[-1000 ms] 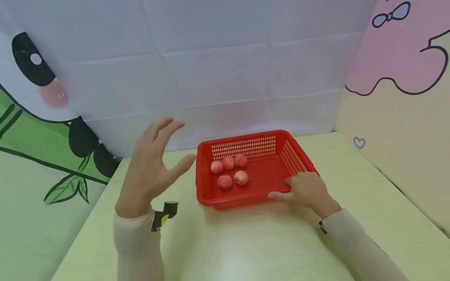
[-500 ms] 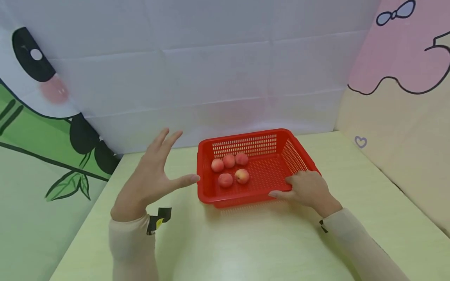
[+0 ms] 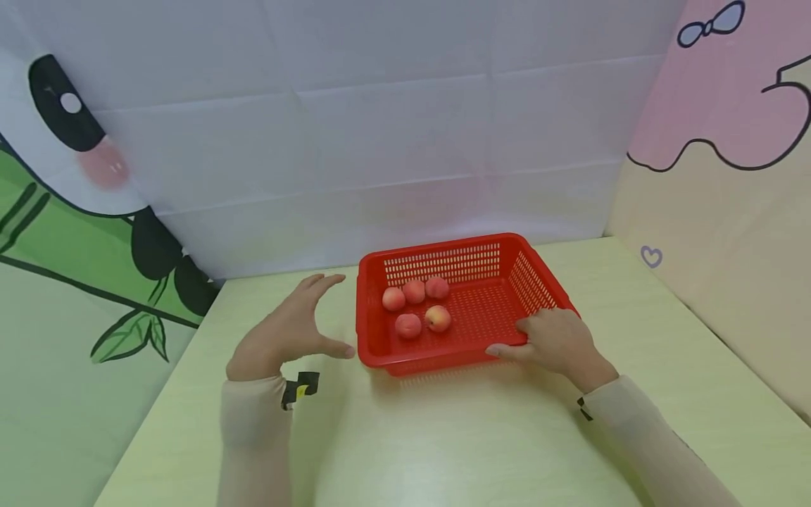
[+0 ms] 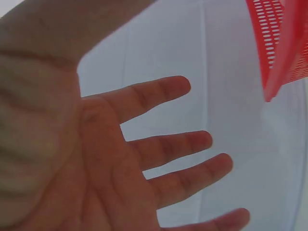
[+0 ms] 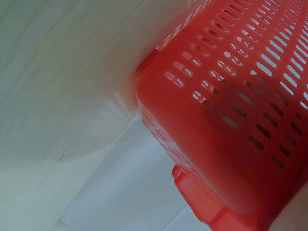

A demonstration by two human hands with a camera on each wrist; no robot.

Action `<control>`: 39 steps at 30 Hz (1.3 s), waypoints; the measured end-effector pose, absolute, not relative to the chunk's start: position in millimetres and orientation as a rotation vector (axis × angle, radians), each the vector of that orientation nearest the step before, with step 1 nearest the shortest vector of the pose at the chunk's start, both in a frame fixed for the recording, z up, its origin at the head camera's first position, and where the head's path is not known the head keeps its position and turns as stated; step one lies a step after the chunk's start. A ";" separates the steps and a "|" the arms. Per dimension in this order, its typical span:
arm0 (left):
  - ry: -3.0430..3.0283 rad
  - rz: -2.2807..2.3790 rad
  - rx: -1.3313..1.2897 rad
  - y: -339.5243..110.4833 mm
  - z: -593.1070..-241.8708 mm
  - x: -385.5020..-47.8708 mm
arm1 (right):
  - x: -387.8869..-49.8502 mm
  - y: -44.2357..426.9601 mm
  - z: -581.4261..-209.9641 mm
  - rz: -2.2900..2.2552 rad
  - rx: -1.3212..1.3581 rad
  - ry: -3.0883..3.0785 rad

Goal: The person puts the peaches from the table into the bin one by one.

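A red plastic basket [image 3: 431, 365] with slotted walls stands on the table, and several peaches [image 3: 438, 318] lie in its left half. At its near right corner my right hand [image 3: 557, 341] grips the rim, thumb outside along the front and fingers curled over the inside. The right wrist view shows the basket's outer wall [image 5: 192, 130] close up, with only a bit of the hand at the lower right. Just left of the basket is my left hand [image 3: 288, 334], thumb and fingers spread apart and holding nothing. Its fingers [image 4: 163, 94] appear separate from the basket in the left wrist view.
The pale wood-grain table [image 3: 431, 443] extends in front of the basket and to both sides. Behind it hangs a whitish cloth wall [image 3: 405, 134]. Printed cloth panels border the left and right sides.
My left hand has come down from a raised position to beside the basket's left side. My right hand keeps its grip on the rim. Basket and peaches look unmoved on the table.
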State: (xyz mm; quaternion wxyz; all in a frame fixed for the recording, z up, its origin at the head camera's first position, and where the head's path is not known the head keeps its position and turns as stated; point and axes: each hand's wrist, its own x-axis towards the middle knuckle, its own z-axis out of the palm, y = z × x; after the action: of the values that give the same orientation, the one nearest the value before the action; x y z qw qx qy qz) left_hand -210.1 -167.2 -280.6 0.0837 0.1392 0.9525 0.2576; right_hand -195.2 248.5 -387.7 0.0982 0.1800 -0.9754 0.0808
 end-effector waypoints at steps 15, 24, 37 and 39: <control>2.689 0.797 0.359 -162.4 -328.5 -237.6 | -194.1 248.1 -385.4 0.239 0.523 -2.894; 2.661 0.899 0.412 -164.3 -354.7 -253.1 | -194.3 247.7 -385.6 0.240 0.530 -2.887; 2.615 0.932 0.538 -156.3 -378.3 -263.2 | -194.7 248.0 -385.4 0.236 0.537 -2.887; 2.610 0.943 0.540 -156.0 -381.0 -264.7 | -194.7 247.8 -385.5 0.232 0.537 -2.890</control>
State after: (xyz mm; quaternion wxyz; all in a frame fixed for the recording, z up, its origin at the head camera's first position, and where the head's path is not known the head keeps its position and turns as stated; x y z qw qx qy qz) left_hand -264.7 -156.0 -381.0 0.1565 0.1887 0.9118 0.3293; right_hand -194.7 247.8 -385.5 0.0962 0.1812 -0.9756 0.0783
